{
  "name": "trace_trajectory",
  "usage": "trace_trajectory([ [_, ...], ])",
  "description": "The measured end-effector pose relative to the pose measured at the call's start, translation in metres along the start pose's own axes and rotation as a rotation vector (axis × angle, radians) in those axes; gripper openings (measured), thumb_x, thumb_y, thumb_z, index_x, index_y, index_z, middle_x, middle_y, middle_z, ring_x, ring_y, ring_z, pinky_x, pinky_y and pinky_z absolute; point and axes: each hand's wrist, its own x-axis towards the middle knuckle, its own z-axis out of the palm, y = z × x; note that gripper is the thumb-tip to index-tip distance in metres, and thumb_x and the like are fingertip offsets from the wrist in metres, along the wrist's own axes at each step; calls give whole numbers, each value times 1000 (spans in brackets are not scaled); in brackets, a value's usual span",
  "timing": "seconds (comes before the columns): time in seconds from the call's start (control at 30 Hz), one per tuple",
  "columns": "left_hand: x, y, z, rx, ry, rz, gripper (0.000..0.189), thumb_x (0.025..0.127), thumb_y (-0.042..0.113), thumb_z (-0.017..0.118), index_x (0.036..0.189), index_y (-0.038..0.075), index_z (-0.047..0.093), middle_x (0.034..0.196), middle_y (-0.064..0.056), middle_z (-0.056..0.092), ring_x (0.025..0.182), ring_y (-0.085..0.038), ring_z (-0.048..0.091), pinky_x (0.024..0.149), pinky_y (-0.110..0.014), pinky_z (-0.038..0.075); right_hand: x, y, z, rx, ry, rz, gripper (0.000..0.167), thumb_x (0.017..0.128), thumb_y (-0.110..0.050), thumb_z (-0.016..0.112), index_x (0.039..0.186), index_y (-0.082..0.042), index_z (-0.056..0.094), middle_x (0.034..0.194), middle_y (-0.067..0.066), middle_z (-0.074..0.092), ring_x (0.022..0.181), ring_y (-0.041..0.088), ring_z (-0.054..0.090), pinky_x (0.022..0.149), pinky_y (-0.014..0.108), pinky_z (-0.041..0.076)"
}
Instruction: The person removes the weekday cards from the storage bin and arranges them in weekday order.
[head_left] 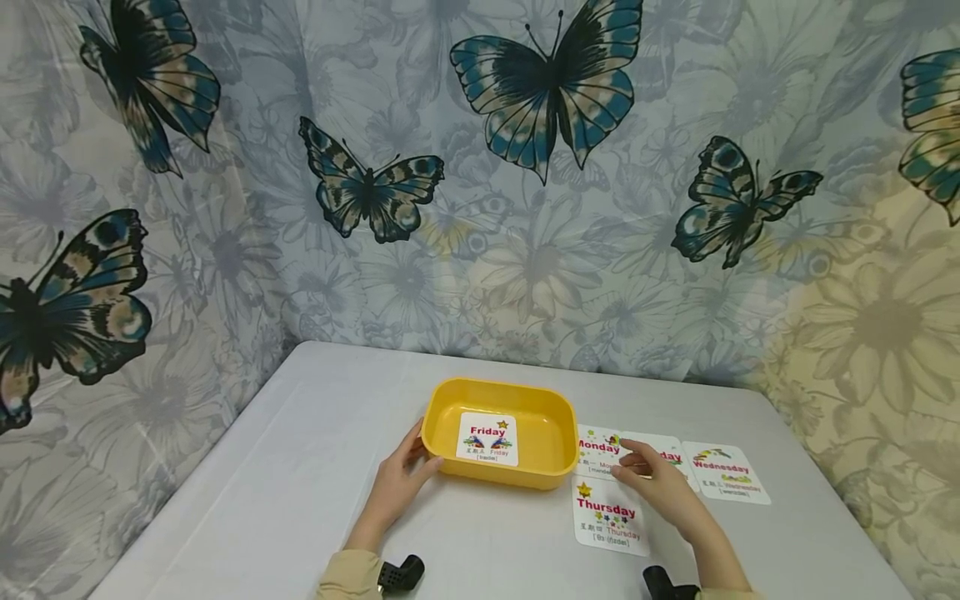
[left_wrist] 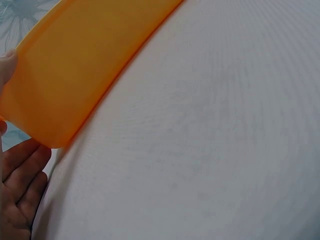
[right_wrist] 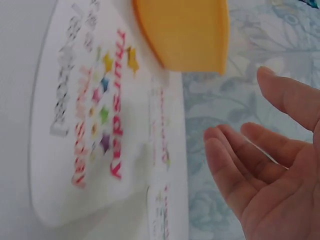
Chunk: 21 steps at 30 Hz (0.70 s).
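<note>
My left hand (head_left: 397, 483) grips the left end of a yellow plastic tray (head_left: 498, 475), thumb by the near rim and fingers around the corner. In the left wrist view, those fingers (left_wrist: 27, 172) reach the low corner of the tray wall (left_wrist: 80, 70). Inside the tray lies a white "Friday" card (head_left: 487, 450). Holding nothing, my right hand (head_left: 663, 487) hovers over the "Monday" card (head_left: 596, 446), its fingers loosely bent and thumb apart. Nearer me lies the "Thursday" card (head_left: 609, 533), large in the right wrist view.
Right of "Monday" lies a card (head_left: 667, 446) partly hidden by my right hand, then the "Wednesday" card (head_left: 726, 483). A white cloth covers the table (head_left: 300, 467). Butterfly-print fabric (head_left: 540, 292) hangs behind and at both sides.
</note>
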Motion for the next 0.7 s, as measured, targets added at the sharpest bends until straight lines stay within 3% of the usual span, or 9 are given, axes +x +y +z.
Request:
trace_trajectory([
  [0.2, 0, 2, -1, -9, -4, 12, 75, 83, 47, 65, 145, 21, 33, 120, -4, 58, 108, -21, 55, 96, -47, 41, 6, -17, 6, 52, 21, -82, 63, 88, -38, 63, 136, -2, 42, 119, 18, 54, 111, 36, 50, 90, 48, 46],
  [0.5, 1, 1, -1, -4, 0, 15, 75, 83, 46, 65, 145, 21, 33, 121, -5, 59, 108, -21, 55, 97, -46, 41, 25, -40, 21, 103, 5, -170, 62, 88, -32, 64, 136, -1, 41, 125, 22, 51, 113, 35, 49, 92, 45, 45],
  [0.7, 1, 0, -1, 1, 3, 0, 76, 82, 49, 65, 145, 21, 34, 121, -5, 58, 109, -21, 55, 97, -46, 41, 34, -55, 32, 203, -17, -189, 63, 87, -30, 66, 136, 1, 41, 129, 23, 48, 117, 36, 46, 94, 45, 43],
])
